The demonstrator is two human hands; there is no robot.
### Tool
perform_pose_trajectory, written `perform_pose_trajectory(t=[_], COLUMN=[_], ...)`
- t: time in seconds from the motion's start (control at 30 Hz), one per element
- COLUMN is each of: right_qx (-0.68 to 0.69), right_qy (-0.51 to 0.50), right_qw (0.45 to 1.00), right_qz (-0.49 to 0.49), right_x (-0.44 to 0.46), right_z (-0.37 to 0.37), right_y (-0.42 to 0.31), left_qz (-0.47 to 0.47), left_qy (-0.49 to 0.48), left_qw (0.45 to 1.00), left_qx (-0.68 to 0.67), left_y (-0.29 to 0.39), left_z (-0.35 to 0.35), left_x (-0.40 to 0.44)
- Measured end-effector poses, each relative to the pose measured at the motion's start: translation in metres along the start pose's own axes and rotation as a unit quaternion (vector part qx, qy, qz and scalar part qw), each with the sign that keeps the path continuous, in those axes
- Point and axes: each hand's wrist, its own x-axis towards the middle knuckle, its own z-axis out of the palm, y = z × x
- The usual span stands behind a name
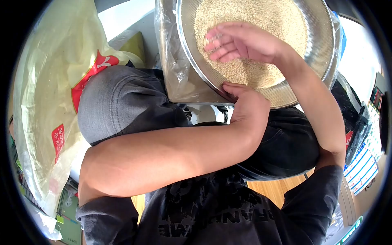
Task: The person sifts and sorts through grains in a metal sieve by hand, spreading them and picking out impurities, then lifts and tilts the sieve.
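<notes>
A round metal mesh sieve [319, 45] with a shiny rim holds a wide layer of pale rice-like grain [253, 14]. At the near edge my left hand [250, 104] grips the sieve's rim, its thumb on the inner side and its other fingers mostly hidden. My right hand [241, 43] is over the grain, palm turned sideways and fingers spread, slightly blurred. Whether its fingertips touch the grain I cannot tell. Beneath the sieve is a box-like container [192, 96] covered with clear plastic [176, 67].
A large translucent yellowish bag [43, 85] with red labels stands at the left, by my knee [100, 102]. To the right are a black plastic bag [347, 106] and a printed blue-and-white sheet [362, 169]. Wooden flooring [271, 192] shows below my legs.
</notes>
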Motion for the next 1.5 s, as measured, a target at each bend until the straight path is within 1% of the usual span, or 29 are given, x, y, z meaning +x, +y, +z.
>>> perform_pose_trajectory(t=[0.07,0.1,0.13,0.2,0.23,0.27,0.33,0.37,0.43,0.57,0.63,0.67,0.7,0.77,0.8,0.83,0.87,0.93,1.0,1.07,1.1,1.17,1.2,1.27,1.3,1.33,1.4,1.43,1.5], right_qx=[0.066,0.064,0.065,0.205,0.184,0.185,0.172,0.172,0.187,0.182,0.132,0.132,0.155,0.175,0.08,-0.016,-0.015,-0.036,-0.026,-0.034,-0.033,0.023,0.024,0.115,0.117,0.118,0.132,0.132,0.133], right_qy=[0.055,0.078,0.078,0.082,0.059,0.059,0.175,0.175,0.161,0.141,0.171,0.17,0.044,-0.082,-0.023,0.036,0.036,-0.018,-0.017,0.015,0.015,0.091,0.092,0.056,0.077,0.077,0.103,0.103,0.109], right_qw=[0.991,0.986,0.986,0.965,0.967,0.966,0.952,0.952,0.945,0.948,0.955,0.955,0.975,0.975,0.994,0.999,0.999,0.998,0.998,0.999,0.999,0.993,0.993,0.989,0.986,0.986,0.976,0.975,0.969], right_qz=[-0.101,-0.131,-0.131,-0.138,-0.169,-0.169,-0.184,-0.184,-0.217,-0.22,-0.204,-0.204,-0.155,-0.104,-0.065,-0.025,-0.025,0.058,0.062,-0.001,-0.001,-0.074,-0.074,-0.071,-0.093,-0.092,-0.143,-0.143,-0.175], right_x=[0.004,0.008,0.009,0.009,0.01,0.008,0.002,0.003,0.004,-0.009,-0.021,-0.025,-0.033,-0.038,-0.037,-0.035,-0.032,-0.024,-0.015,-0.007,-0.005,-0.003,-0.003,-0.002,-0.003,-0.004,-0.006,-0.007,-0.01], right_z=[0.003,0.001,-0.002,-0.013,-0.023,-0.02,-0.01,-0.015,-0.03,-0.038,-0.025,-0.029,-0.033,-0.033,-0.018,-0.008,-0.008,-0.008,-0.006,-0.004,-0.001,0.004,0.0,-0.012,-0.013,-0.015,-0.018,-0.02,-0.023], right_y=[-0.005,-0.006,-0.009,-0.017,-0.015,-0.019,-0.032,-0.032,-0.03,-0.029,-0.034,-0.033,-0.033,-0.028,-0.026,-0.023,-0.02,-0.011,-0.001,0.004,0.003,-0.003,-0.006,-0.014,-0.017,-0.019,-0.021,-0.021,-0.022], left_qz=[-0.016,-0.015,-0.026,-0.037,-0.042,-0.046,-0.039,-0.033,-0.02,-0.01,-0.013,-0.015,-0.017,-0.002,-0.002,-0.001,-0.001,-0.001,-0.002,-0.014,-0.014,-0.02,-0.02,-0.024,-0.024,-0.027,-0.031,-0.025,-0.018], left_qy=[0.001,0.0,0.007,0.013,0.01,0.007,0.007,0.008,0.002,-0.011,-0.014,-0.016,-0.018,-0.018,-0.018,-0.016,-0.013,-0.014,-0.016,-0.008,-0.009,-0.002,-0.003,0.001,0.002,0.004,0.006,0.004,0.003], left_qw=[1.0,1.0,1.0,0.999,0.999,0.999,0.999,0.999,1.0,1.0,0.999,0.999,0.999,1.0,1.0,1.0,1.0,1.0,1.0,1.0,1.0,1.0,1.0,1.0,1.0,0.999,0.999,1.0,1.0], left_qx=[0.014,0.014,0.01,0.007,0.009,0.012,0.014,0.016,0.023,0.019,0.025,0.028,0.031,0.012,0.012,0.007,0.003,0.005,0.005,-0.012,-0.011,0.009,0.009,0.02,0.02,0.022,0.024,0.015,0.007], left_y=[0.001,0.002,0.003,0.004,0.004,0.004,0.003,0.003,0.001,-0.001,0.001,0.002,0.001,-0.001,-0.001,0.0,0.0,-0.001,-0.001,0.0,0.0,0.001,0.001,0.001,0.001,0.001,0.0,-0.001,-0.001], left_z=[0.0,0.0,0.001,0.001,0.001,0.002,0.002,0.002,0.0,-0.004,-0.002,-0.002,-0.003,-0.004,-0.004,-0.003,-0.003,-0.004,-0.004,-0.003,-0.003,-0.003,-0.003,-0.003,-0.002,-0.002,-0.002,-0.003,-0.004], left_x=[-0.001,-0.001,0.0,0.0,0.001,0.001,0.0,0.0,-0.001,-0.001,0.0,0.0,0.0,0.0,0.0,0.0,0.001,0.0,-0.001,0.0,0.0,-0.001,-0.001,-0.002,-0.002,-0.002,-0.002,-0.003,-0.003])
